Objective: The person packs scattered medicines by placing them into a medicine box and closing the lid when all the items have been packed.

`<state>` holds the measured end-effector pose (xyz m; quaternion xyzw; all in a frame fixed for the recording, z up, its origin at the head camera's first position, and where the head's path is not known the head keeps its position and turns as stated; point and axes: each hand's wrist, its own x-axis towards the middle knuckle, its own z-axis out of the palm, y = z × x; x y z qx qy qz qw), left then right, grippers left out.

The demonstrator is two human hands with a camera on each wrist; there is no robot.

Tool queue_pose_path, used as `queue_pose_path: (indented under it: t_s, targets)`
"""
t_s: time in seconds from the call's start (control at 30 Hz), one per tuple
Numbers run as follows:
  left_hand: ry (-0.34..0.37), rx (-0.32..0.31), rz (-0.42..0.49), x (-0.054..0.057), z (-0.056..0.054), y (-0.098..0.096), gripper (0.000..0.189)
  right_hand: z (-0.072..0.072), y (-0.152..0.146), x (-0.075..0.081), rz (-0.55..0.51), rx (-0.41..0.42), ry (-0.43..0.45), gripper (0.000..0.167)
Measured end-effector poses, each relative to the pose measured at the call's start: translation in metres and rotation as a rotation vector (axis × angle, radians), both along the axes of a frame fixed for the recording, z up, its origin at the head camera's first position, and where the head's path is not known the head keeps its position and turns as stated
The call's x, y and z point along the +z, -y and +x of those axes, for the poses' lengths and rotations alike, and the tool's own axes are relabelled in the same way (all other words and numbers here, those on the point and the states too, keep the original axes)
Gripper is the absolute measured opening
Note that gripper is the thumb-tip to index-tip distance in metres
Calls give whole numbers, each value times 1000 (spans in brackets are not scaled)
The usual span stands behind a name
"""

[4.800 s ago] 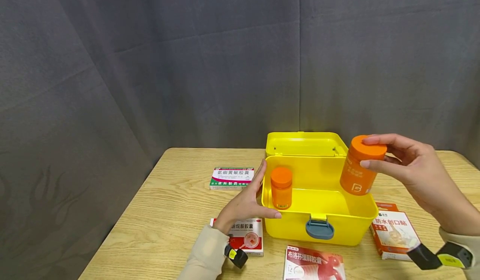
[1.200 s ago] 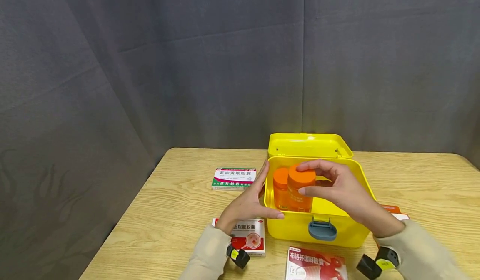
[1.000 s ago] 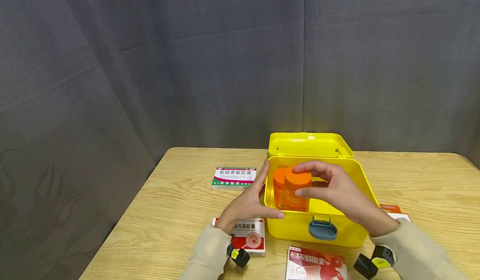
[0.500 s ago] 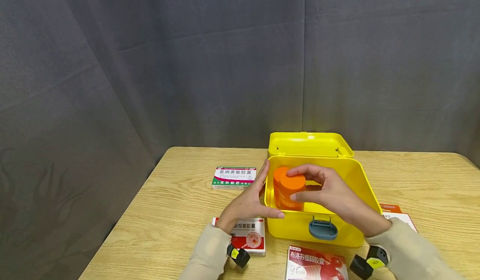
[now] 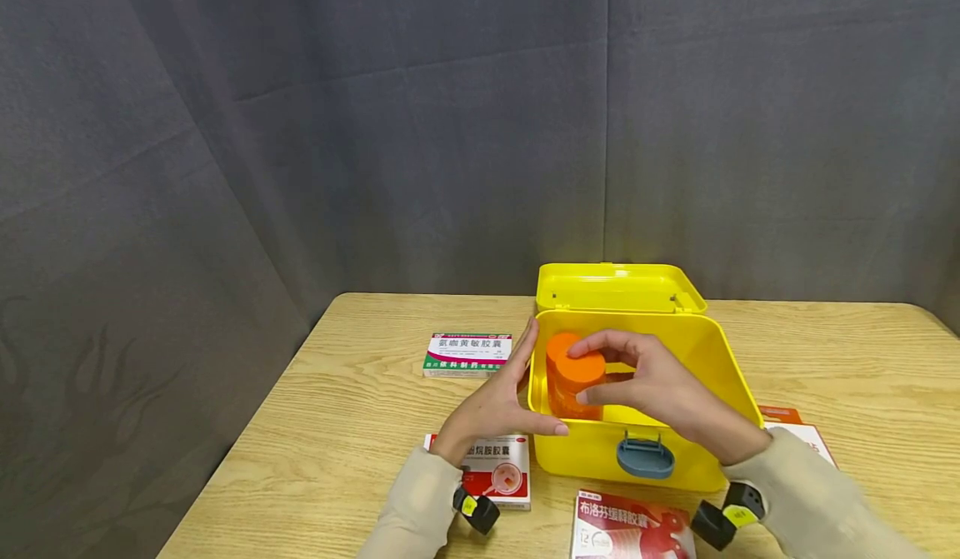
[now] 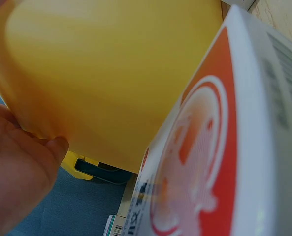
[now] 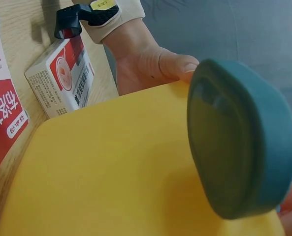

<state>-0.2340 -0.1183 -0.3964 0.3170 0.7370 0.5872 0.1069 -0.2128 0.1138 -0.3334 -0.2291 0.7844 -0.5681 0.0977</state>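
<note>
The yellow storage box (image 5: pixel 720 359) stands on the table with its lid raised behind. Inside at its left end are two orange jars, side by side. My right hand (image 5: pixel 652 376) reaches in and pinches the lid of the nearer, larger orange jar (image 5: pixel 583 370) between thumb and fingers. Partly hidden behind it is the smaller orange jar (image 5: pixel 558 347). Against the box's left front corner rests my left hand (image 5: pixel 491 409), its thumb along the front wall and fingers extended up the side. The right wrist view shows the grey-blue latch (image 7: pixel 239 142) close up.
A white-green medicine carton (image 5: pixel 468 355) lies left of the box. A red-white carton (image 5: pixel 498 476) lies under the left wrist, and another red carton (image 5: pixel 630 526) in front. To the right, a plaster box (image 5: pixel 806 436) is partly covered by the right forearm.
The right hand has carried the larger jar from the box's right side into its left end, then lower and leftward beside the smaller jar. The left hand stays at the corner.
</note>
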Motion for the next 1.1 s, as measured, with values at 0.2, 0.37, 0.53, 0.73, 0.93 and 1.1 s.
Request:
queue_pose_path:
  t_s: [0.2,0.37,0.53,0.73,0.93,1.1]
  targets:
    - [3,-5,-23,1,0,1,116,-2,4,-1,43,-3,1,41]
    - [7,-10,-21,2,0,1,116,-4,6,-2,67,3,-25,40]
    - [10,-3,-25,2,0,1,117,-6,7,-3,87,22,-41,38]
    - [4,5,-32,2,0,0,117,-7,8,-5,124,36,-51,35]
    - [7,8,-28,3,1,0,117,-7,9,-4,170,60,-79,35]
    - [8,11,-20,2,2,0,116,-7,10,-4,195,101,-115,35]
